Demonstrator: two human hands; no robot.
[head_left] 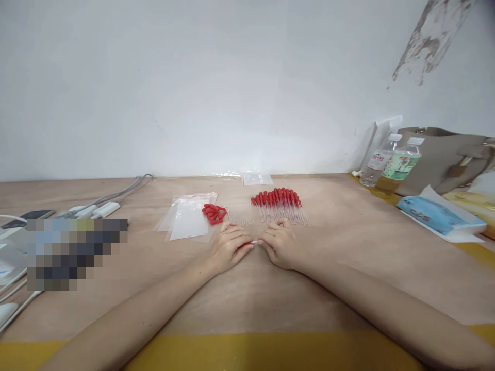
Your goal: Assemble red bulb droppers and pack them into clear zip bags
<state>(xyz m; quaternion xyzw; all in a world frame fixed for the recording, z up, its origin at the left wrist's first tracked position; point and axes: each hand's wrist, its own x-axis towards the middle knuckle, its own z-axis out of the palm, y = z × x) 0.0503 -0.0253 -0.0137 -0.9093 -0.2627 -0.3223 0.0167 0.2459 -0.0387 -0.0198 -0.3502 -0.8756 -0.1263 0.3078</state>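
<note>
Between my hands a red rubber bulb meets a clear dropper tube [254, 242] in one line. My left hand [231, 246] is closed, pinching the red bulb, which is mostly hidden by the fingers. My right hand [279, 244] is closed on the clear tube from the other side. Just beyond my left hand lies a small pile of loose red rubber bulbs [213, 212]. Beside it, several bare clear tubes [240, 213] lie in a row. Past my right hand, several droppers with red bulbs [279, 198] lie side by side, bulbs toward the wall.
Clear plastic bags [189, 224] lie left of the bulbs, and another small bag [257, 179] lies by the wall. Cables and white plugs [106, 209] are at the left. At the right stand two bottles [400, 165], a grey handbag [444, 154] and a blue tissue pack [439, 215].
</note>
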